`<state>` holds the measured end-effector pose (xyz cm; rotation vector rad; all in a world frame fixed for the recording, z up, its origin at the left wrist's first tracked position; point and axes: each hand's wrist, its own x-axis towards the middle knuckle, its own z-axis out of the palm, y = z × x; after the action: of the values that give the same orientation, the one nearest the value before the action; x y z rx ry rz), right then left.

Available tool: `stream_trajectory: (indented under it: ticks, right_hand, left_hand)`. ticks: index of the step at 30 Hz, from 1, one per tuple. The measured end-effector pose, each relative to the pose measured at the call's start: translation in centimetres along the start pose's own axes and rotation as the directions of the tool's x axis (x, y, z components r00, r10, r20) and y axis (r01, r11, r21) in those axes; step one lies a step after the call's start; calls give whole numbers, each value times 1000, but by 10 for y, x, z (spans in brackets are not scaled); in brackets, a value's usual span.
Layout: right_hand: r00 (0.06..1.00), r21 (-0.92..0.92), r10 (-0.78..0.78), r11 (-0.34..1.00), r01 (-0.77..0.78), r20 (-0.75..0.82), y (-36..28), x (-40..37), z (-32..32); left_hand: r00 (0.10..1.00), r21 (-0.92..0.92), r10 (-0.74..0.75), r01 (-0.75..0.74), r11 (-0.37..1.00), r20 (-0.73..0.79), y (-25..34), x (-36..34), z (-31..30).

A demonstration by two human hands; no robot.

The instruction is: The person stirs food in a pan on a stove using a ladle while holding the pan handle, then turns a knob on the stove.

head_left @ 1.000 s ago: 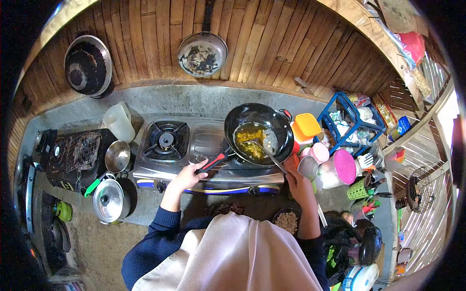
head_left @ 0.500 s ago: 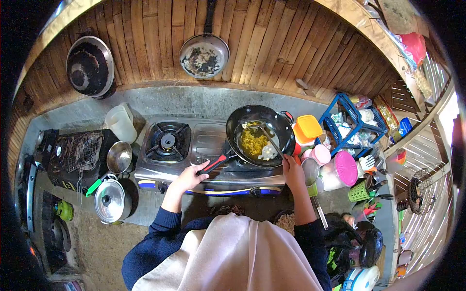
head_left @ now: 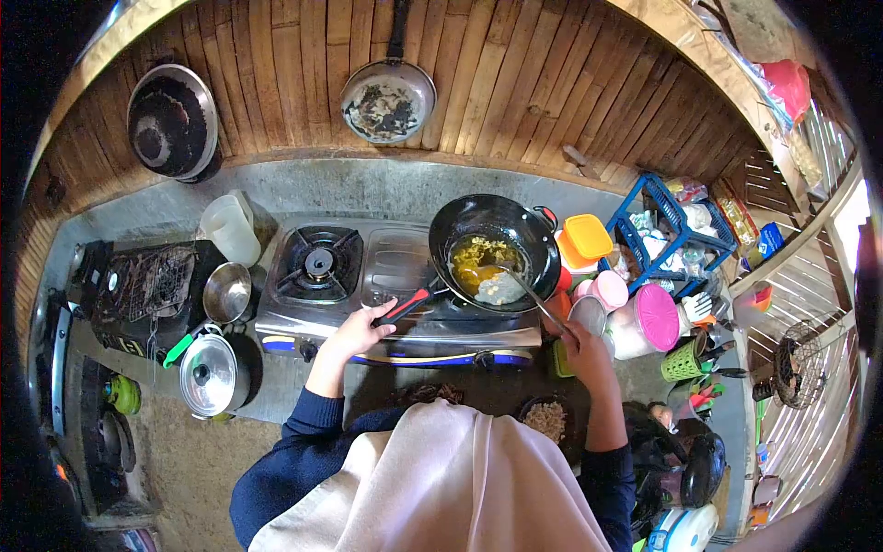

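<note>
A black wok [head_left: 543, 241] stands on the right burner of the gas stove. Oil with chopped yellowish bits [head_left: 483, 258] lies in its bottom. My left hand [head_left: 361, 331] is closed around the wok's black-and-red handle [head_left: 405, 306]. In my right hand [head_left: 586, 352] is the handle of a metal spatula [head_left: 531, 293], slanting down into the wok. Its head is down in the oil beside a pale, shiny patch, and its outline is hard to make out. Below my right wrist sits a bowl of light brown crumbly food [head_left: 544, 419].
The stove's left burner [head_left: 319, 264] has nothing on it. A lidded pot [head_left: 210, 375] and a small saucepan [head_left: 227, 293] stand to the left. Right of the wok are an orange container [head_left: 586, 238], a pink-lidded tub [head_left: 656, 318] and a blue rack [head_left: 676, 241].
My right hand has moved right and toward me, drawing the spatula's head lower in the wok. The yellowish bits have spread toward the far side. My left hand stays on the handle.
</note>
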<state>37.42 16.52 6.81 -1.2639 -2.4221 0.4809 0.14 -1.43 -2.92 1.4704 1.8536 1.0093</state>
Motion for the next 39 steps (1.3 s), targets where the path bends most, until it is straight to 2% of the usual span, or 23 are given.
stream_trajectory:
  ticks: [7,9,12,15,16,18,25,27,29,33,35,39]
  right_hand:
    - [999,-49,32,998,-30,41,-6,-21,-45]
    - [998,-58,36,998,-33,42,-12,-26,-55]
    - [997,-36,49,998,-47,56,-19,-31,-68]
    - [999,-34,-14,999,16,42,-21,-35,-76]
    - [999,-52,-5,999,8,50,-23,-36,-79]
    - [998,-70,2,998,2,59,-24,-38,-83]
    - [999,-68,-23,997,24,23,-24,-40,-86]
    - [999,-64,-30,997,31,16,-23,-38,-84]
    - [998,-69,21,997,-17,58,-23,-36,-81]
    - [997,-17,16,1000,-14,82,-14,-29,-68]
    - [997,-35,-54,998,56,56,-13,-27,-61]
    - [996,-39,-67,997,69,55,-12,-18,-47]
  left_hand:
    - [1000,-14,13,-13,1000,-18,-1,-1,1]
    - [997,-3,-69,69,998,19,6,-1,-2]
    - [993,15,-105,105,994,47,14,-2,-5]
    - [992,21,-111,110,994,52,11,-1,-4]
    - [992,20,-112,111,994,51,8,-1,-2]
    - [1000,-11,-15,15,1000,-4,3,-1,0]
    - [1000,11,-16,16,1000,-11,7,-2,-1]
    - [992,6,-113,113,994,51,14,-2,-4]
    - [996,4,-79,79,997,33,17,-4,-5]
    - [999,-2,-36,36,999,-1,18,-5,-4]
    - [999,5,-43,43,999,1,18,-4,-4]
    - [998,-6,-57,57,998,-7,24,-6,-4]
